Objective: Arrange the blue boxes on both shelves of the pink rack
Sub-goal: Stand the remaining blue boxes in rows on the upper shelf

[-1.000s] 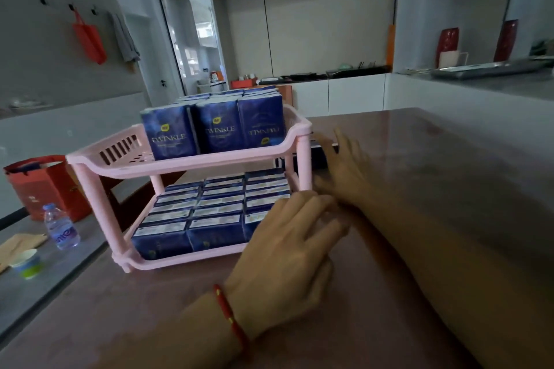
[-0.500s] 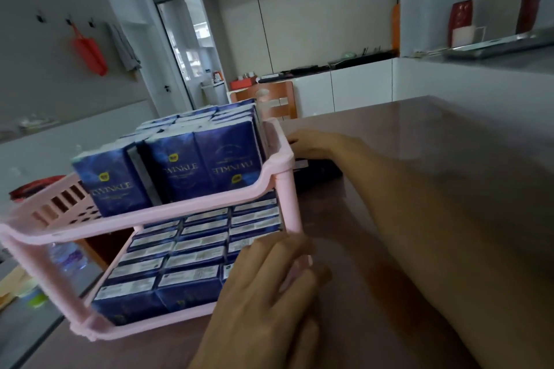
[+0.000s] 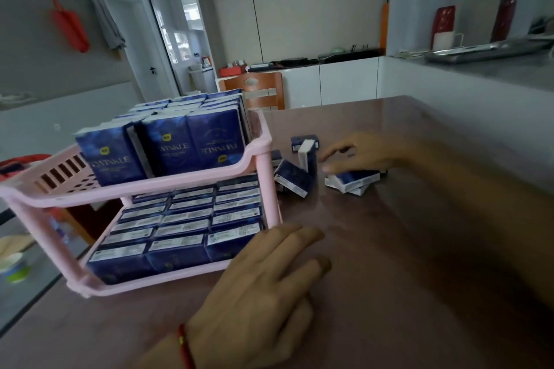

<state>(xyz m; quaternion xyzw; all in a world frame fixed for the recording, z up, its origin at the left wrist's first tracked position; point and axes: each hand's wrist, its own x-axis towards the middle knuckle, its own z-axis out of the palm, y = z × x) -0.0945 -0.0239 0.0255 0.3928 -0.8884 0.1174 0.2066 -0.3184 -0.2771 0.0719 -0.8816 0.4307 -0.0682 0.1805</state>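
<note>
Loose boxes (image 3: 352, 181): on counter (image 3: 419, 249), right of rack (image 3: 257, 156) | your right hand (image 3: 356, 153): nearer, half-curled over flat box, grip unclear | left hand (image 3: 257, 281): flat, empty, at rack's front corner

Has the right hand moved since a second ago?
Yes. The right hand was flat on the table against the rack post; it now sits farther right of the post, over loose boxes.
</note>
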